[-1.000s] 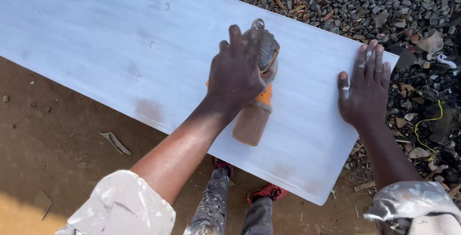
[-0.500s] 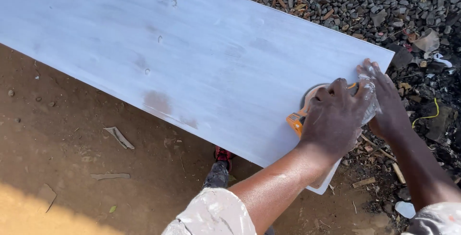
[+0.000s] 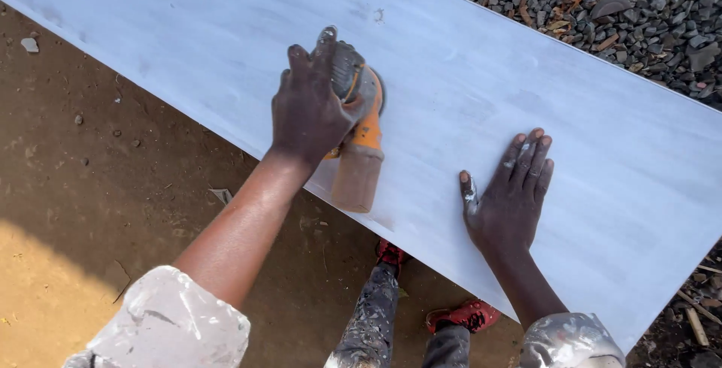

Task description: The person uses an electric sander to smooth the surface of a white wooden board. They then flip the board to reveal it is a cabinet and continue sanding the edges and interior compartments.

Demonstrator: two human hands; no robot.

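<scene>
A long white-painted board runs diagonally across the view. My left hand grips the top of an orange and grey power sander that rests on the board near its lower edge; the sander's brown dust bag points toward me. My right hand lies flat on the board to the right of the sander, fingers spread, with white dust on the thumb. Both sleeves are paint-spattered.
Brown dirt ground lies left of and below the board. Grey gravel with leaves fills the top right. My paint-splashed trousers and red shoes show under the board's edge. Wood scraps lie at the far right.
The sander and my left hand have moved from the board's right end back up to the left. My right hand has come off the sander area and now presses flat on the board.
</scene>
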